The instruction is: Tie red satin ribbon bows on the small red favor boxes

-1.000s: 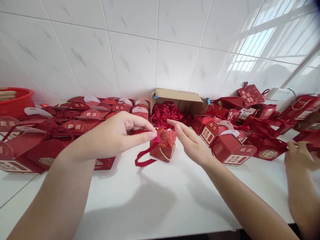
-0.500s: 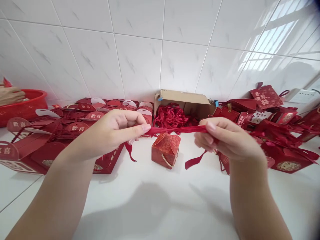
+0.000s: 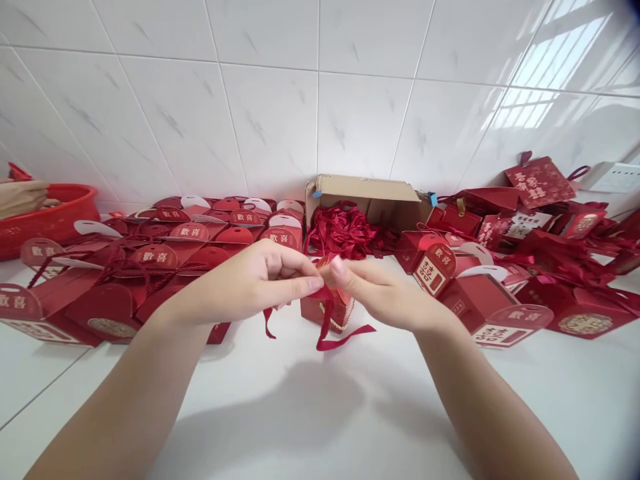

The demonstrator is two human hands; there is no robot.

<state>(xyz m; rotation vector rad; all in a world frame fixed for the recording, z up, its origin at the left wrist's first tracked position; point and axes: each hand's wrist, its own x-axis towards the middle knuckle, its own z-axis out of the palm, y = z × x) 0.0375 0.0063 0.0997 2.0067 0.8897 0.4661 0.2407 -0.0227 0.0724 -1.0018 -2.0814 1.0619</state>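
Note:
My left hand (image 3: 265,277) pinches a dark red ribbon (image 3: 327,319) between thumb and fingers, above the white table. One short end dangles below the left palm, and a longer tail drops between the hands and curls to the right. My right hand (image 3: 383,288) meets the left fingertips, its thumb and fingers closed at the ribbon; the exact grip is partly hidden. Just behind the hands stands a small red-orange gift box (image 3: 313,312) with a twisted gold cord, mostly covered by them.
Rows of red gift boxes (image 3: 187,231) fill the left. An open cardboard box (image 3: 367,187) of tangled red ribbons (image 3: 343,230) stands against the tiled wall. More red boxes (image 3: 477,300) crowd the right. Another person's hand (image 3: 23,197) is at a red basin (image 3: 55,223), far left.
The ribbon was stretched level between my separated hands. My right hand has moved left to meet the left one, and the ribbon now hangs slack.

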